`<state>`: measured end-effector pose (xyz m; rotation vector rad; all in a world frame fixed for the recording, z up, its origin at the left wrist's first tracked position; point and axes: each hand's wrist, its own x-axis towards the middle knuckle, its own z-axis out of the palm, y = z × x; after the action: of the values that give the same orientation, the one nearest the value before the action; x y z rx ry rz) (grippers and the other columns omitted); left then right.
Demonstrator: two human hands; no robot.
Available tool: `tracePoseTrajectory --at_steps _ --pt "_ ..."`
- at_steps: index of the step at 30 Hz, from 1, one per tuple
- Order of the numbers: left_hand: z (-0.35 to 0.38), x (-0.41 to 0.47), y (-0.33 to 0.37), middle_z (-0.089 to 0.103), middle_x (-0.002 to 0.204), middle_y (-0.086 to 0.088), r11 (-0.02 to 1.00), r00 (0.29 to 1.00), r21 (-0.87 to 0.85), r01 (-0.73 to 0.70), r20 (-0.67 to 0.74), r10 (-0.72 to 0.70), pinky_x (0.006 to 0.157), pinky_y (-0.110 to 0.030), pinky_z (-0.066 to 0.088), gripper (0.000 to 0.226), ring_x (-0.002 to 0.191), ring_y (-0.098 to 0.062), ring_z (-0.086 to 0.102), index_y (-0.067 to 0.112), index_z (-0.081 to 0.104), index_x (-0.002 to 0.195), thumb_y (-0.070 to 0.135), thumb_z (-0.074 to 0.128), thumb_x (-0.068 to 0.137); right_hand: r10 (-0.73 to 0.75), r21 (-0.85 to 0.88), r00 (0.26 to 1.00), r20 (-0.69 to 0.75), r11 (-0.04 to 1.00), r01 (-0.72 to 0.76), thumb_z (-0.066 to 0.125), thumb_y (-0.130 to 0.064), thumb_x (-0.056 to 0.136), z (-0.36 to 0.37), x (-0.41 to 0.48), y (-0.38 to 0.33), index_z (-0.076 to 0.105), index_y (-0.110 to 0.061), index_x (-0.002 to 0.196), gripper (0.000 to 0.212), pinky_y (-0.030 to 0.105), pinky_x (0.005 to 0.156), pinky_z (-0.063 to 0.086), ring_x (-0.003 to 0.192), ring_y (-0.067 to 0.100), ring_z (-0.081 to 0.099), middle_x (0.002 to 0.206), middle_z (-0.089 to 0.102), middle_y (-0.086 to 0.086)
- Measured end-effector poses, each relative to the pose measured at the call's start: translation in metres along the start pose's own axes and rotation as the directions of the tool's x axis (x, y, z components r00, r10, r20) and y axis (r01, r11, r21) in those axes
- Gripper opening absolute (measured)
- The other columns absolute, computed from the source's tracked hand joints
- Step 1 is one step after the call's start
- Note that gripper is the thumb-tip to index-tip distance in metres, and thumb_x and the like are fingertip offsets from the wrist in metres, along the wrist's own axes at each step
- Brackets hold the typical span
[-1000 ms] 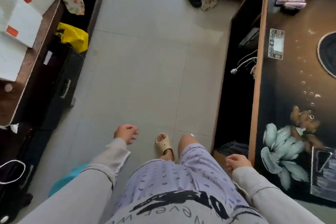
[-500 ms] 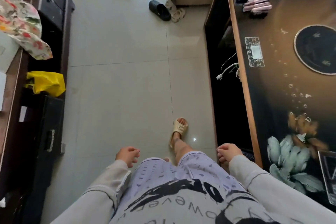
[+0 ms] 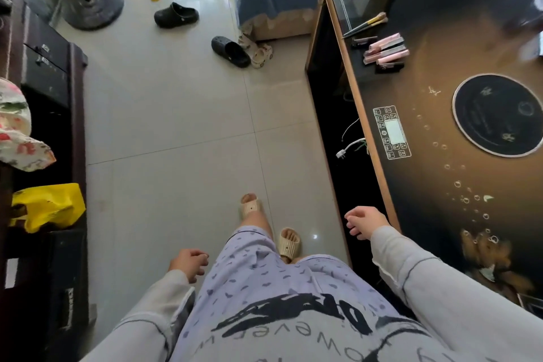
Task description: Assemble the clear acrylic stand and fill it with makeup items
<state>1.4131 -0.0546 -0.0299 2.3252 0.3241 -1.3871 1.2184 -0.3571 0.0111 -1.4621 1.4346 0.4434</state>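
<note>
tiled floor (image 3: pixel 176 126); left hand (image 3: pixel 188 263), right hand (image 3: pixel 365 222) hang empty; shirt (image 3: pixel 293 303) reads "wever".

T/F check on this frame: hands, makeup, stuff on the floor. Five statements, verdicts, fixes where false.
1. The left hand and right hand hold nothing. True.
2. The brushes and pink tubes lie on the table. True.
3. The right hand rests on the table. False: it hangs off the table, beside its edge.
4. The bag at the left is red. False: it is yellow.
5. Two black clogs lie on the floor. True.
</note>
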Motion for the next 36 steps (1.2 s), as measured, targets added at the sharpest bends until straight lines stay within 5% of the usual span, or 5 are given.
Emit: tracePoseTrajectory --at_steps 8,14,19,28,36 --pt "-0.045 0.063 0.155 0.055 0.070 -0.004 0.985 0.988 0.133 -0.111 0.123 0.095 0.050 -0.021 0.031 0.009 0.053 -0.016 0.045 0.007 0.053 0.089 0.004 0.046 0.092 0.230 0.198 0.971 -0.062 0.956 -0.214 0.043 0.001 0.089 0.009 0.041 -0.021 0.057 -0.005 0.082 0.017 0.025 0.049 0.037 0.051 0.016 0.045 0.061 0.051 0.004" --pt "-0.074 0.097 0.291 0.053 0.066 -0.001 0.921 0.954 0.285 -0.267 0.214 0.210 0.049 -0.020 0.031 0.014 0.052 -0.015 0.046 0.009 0.053 0.081 0.003 0.045 0.092 0.414 0.380 0.907 -0.078 0.853 -0.357 0.045 0.008 0.087 0.028 0.053 -0.033 0.052 -0.006 0.059 0.032 0.020 0.041 0.033 0.045 0.018 0.040 0.054 0.047 0.008" --pt "-0.071 0.099 0.384 0.052 0.065 -0.001 0.866 0.919 0.324 -0.382 0.231 0.319 0.030 -0.006 0.031 0.032 0.024 0.002 0.047 0.017 0.051 0.064 0.002 0.044 0.092 0.512 0.455 0.857 -0.053 0.776 -0.436 0.044 0.008 0.085 0.032 0.057 -0.053 0.050 -0.008 0.054 0.035 0.025 0.052 0.032 0.046 0.018 0.040 0.053 0.047 0.008" --pt "-0.031 0.110 0.446 0.052 0.066 -0.001 0.804 0.918 0.467 -0.369 0.316 0.238 0.042 -0.017 0.034 0.018 0.052 -0.014 0.046 0.010 0.053 0.079 0.001 0.043 0.092 0.476 0.516 0.879 -0.030 0.760 -0.395 0.045 -0.001 0.089 -0.030 0.106 -0.096 0.050 -0.011 0.057 0.034 0.022 0.048 0.035 0.048 0.017 0.042 0.057 0.050 0.006" --pt "-0.010 0.123 0.480 0.057 0.078 -0.010 0.708 0.940 0.630 -0.318 0.304 0.153 0.050 -0.020 0.031 0.014 0.053 -0.016 0.046 0.006 0.056 0.086 0.002 0.045 0.091 0.450 0.608 0.886 -0.109 0.735 -0.299 0.045 -0.006 0.090 -0.134 0.151 -0.127 0.055 -0.011 0.068 0.025 0.018 0.041 0.035 0.047 0.014 0.043 0.058 0.050 0.002"
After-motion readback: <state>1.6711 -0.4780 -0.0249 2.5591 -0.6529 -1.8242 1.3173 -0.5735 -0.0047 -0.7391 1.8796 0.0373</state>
